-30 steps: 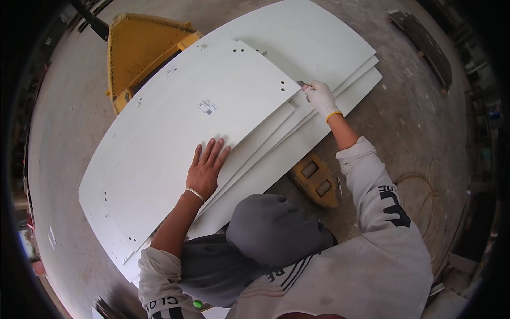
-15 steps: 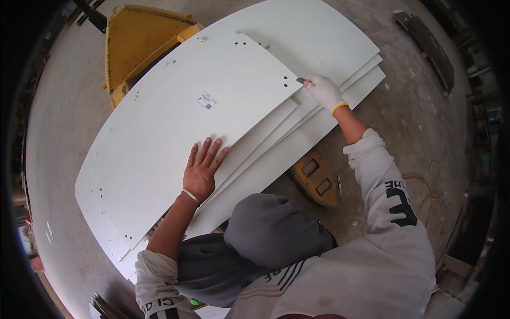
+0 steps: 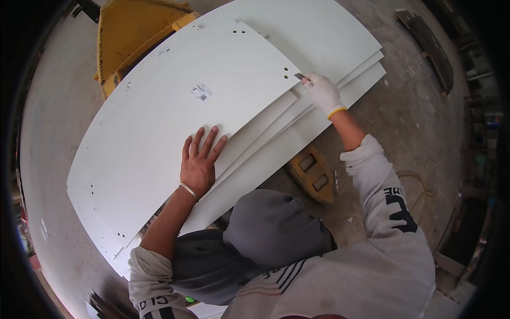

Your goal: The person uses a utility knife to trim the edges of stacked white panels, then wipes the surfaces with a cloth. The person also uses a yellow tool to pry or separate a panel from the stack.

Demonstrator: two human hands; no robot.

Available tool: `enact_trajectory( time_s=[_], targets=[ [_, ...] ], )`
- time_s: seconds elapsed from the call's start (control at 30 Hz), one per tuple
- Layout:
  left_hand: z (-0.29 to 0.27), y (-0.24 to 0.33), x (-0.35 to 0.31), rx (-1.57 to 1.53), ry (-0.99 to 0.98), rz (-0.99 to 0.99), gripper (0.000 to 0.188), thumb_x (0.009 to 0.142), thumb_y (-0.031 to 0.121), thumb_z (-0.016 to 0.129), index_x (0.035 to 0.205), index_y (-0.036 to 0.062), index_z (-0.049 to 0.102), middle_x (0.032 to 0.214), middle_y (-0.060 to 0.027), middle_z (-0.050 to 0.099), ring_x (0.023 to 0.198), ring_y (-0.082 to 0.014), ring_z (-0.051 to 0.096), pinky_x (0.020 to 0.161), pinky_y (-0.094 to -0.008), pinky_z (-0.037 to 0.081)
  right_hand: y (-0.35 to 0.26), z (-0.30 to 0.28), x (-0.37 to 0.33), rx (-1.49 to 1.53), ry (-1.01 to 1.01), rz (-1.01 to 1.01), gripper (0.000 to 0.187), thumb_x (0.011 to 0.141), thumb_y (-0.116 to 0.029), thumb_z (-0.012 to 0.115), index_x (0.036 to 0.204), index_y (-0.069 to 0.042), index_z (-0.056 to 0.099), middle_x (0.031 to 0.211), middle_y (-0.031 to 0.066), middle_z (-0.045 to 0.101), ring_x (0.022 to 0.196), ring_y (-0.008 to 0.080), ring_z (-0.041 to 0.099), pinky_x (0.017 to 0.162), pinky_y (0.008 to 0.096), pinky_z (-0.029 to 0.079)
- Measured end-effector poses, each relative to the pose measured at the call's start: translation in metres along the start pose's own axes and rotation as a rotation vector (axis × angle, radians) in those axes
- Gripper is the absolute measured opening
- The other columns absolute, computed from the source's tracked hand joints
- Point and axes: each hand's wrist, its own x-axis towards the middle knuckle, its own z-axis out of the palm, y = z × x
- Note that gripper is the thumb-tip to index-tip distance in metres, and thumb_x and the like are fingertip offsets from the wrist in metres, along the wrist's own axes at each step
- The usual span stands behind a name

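Note:
My bare left hand (image 3: pixel 198 166) lies flat on the top white panel (image 3: pixel 159 138), fingers spread, near its close edge. In a white knit glove, my right hand (image 3: pixel 322 92) grips a small flat blade (image 3: pixel 300 77), perhaps a scraper or knife; most of it is hidden in the fingers. The blade's tip meets the panel's right edge, close to a pair of dark drilled holes (image 3: pixel 286 73). A printed label (image 3: pixel 202 92) sits mid-panel. More white panels (image 3: pixel 340 48) are stacked unevenly beneath.
A yellow pallet truck (image 3: pixel 133 37) stands beyond the stack, and its fork end (image 3: pixel 312 173) shows on the near side. Dark boards (image 3: pixel 425 48) lie on the floor at the far right. A thin cord (image 3: pixel 425 191) is coiled on the concrete floor.
The panels have shifted slightly left and up in view. My left hand remains flat, and the blade now shows more fully at the top panel's edge.

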Motion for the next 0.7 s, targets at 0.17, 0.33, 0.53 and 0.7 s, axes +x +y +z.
enact_trajectory(
  time_s=[0.17,0.33,0.53,0.7],
  targets=[
    [-0.002,0.001,-0.002,-0.003,0.008,-0.010,0.078,0.080,-0.011,0.053,0.151,0.0226,0.054,0.164,-0.0097,0.042,0.150,-0.0395,0.037,0.124,-0.0567,0.026,-0.013,0.002,-0.013,0.039,-0.044,-0.008,0.029,0.104,-0.038,0.051,0.112,-0.015,0.068,0.102,0.0132,0.074,0.096,0.0374,0.070,0.082,0.0508,0.054],
    [-0.001,-0.002,-0.003,0.004,-0.009,-0.004,0.078,0.081,-0.011,0.053,0.150,0.0253,0.055,0.164,-0.0105,0.042,0.151,-0.0402,0.036,0.124,-0.0571,0.026,-0.038,0.012,-0.046,0.026,-0.185,-0.053,0.026,0.103,-0.035,0.053,0.114,-0.018,0.068,0.102,0.0121,0.075,0.097,0.0339,0.071,0.083,0.0491,0.055],
    [-0.001,-0.002,0.000,0.000,-0.030,0.009,0.077,0.082,-0.012,0.054,0.149,0.0266,0.056,0.164,-0.0108,0.041,0.151,-0.0400,0.035,0.124,-0.0583,0.026,0.013,0.000,0.003,0.036,0.046,0.125,0.025,0.102,-0.038,0.055,0.109,-0.016,0.067,0.099,0.0131,0.075,0.096,0.0356,0.071,0.080,0.0507,0.054],
    [-0.001,-0.002,-0.001,-0.027,-0.033,-0.002,0.076,0.081,-0.013,0.057,0.147,0.0250,0.058,0.164,-0.0107,0.042,0.152,-0.0395,0.035,0.124,-0.0596,0.025,0.016,0.001,0.018,-0.017,0.067,-0.033,0.027,0.102,-0.039,0.056,0.104,-0.014,0.066,0.094,0.0139,0.074,0.091,0.0376,0.070,0.076,0.0520,0.053]
  ],
)
